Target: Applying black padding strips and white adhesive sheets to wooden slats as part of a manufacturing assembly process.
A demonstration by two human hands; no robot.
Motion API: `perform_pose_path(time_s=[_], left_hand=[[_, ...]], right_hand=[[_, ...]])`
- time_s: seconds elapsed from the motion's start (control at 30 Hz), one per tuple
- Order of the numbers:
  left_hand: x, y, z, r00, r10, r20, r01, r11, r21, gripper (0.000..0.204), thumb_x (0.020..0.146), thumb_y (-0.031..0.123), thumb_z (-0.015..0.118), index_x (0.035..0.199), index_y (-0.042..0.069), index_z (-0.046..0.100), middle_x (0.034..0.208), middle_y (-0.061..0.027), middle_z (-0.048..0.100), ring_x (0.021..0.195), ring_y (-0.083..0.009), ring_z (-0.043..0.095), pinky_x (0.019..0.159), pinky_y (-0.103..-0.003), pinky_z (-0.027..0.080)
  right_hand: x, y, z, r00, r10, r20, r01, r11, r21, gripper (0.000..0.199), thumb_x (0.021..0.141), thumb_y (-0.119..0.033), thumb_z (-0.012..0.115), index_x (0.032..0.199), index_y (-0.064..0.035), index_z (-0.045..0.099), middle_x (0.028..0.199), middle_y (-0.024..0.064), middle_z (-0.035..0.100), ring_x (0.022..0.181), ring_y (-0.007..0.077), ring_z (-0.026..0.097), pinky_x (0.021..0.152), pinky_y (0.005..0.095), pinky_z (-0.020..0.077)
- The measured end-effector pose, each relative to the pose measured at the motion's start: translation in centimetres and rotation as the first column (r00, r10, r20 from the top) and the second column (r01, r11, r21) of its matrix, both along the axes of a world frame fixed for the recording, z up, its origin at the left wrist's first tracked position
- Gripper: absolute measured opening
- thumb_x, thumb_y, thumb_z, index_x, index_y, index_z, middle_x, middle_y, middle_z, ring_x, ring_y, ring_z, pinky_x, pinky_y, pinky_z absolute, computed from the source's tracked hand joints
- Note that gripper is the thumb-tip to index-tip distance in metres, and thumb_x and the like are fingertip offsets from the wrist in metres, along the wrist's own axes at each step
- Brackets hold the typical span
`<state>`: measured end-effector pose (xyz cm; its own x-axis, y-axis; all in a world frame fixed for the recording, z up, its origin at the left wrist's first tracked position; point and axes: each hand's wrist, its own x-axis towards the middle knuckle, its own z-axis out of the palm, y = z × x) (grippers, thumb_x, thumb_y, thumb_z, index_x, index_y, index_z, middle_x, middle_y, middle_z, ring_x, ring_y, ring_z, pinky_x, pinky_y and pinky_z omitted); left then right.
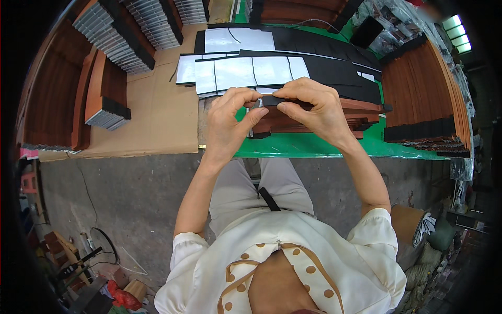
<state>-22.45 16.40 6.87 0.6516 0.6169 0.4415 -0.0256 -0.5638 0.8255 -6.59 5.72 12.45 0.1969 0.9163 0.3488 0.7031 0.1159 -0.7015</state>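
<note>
Head view: both hands up over the green counter [314, 146] edge. My right hand [314, 107] has its grip pinched shut on a black strip [280, 100], held level so the end faces my left. Left hand [230, 118] closes thumb and fingertips on that same end, bracing it. Strip sits just above the brown panel stack [293, 123]. White-backed black sheets [251, 70] lie behind, within reach

Head-worn fisheye, looking steeply down, close over green worktable [314, 146]
</note>
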Motion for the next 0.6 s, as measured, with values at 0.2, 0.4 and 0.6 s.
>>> perform_pose_path(time_s=[0.2,0.4,0.6], left_hand=[[-0.01,-0.07,0.03,1.0,0.006,0.006,-0.006,1.0,0.006,0.024,0.076,0.009,0.072,0.095,-0.001,0.063,0.092,-0.0058,0.061,0.079,-0.0135,0.055,0.071,-0.026,0.046],[0.3,-0.14,-0.28,0.998,0.038,0.043,-0.038,0.999,0.003,0.024,0.072,0.015,0.074,0.092,0.006,0.064,0.086,-0.0021,0.062,0.074,-0.0147,0.059,0.073,-0.03,0.039],[0.32,-0.12,-0.3,0.997,0.043,0.058,-0.043,0.999,0.007,0.024,0.071,0.014,0.075,0.091,0.006,0.064,0.087,-0.0021,0.062,0.073,-0.0144,0.059,0.073,-0.03,0.038]], right_hand=[[-0.17,0.09,0.04,1.0,-0.01,-0.006,0.01,1.0,0.001,0.02,0.072,-0.004,0.068,0.093,-0.0027,0.068,0.083,0.0071,0.064,0.066,0.0152,0.06,0.058,0.0255,0.0476],[-0.01,0.01,-0.16,1.0,-0.011,-0.005,0.011,1.0,0.012,0.021,0.072,-0.003,0.068,0.093,-0.0024,0.068,0.083,0.0066,0.063,0.067,0.0147,0.06,0.058,0.0256,0.0479],[-0.13,0.01,-0.03,1.0,-0.007,-0.026,0.007,1.0,0.001,0.021,0.072,-0.002,0.068,0.093,-0.002,0.068,0.083,0.0064,0.063,0.068,0.0137,0.06,0.059,0.0247,0.0482]])
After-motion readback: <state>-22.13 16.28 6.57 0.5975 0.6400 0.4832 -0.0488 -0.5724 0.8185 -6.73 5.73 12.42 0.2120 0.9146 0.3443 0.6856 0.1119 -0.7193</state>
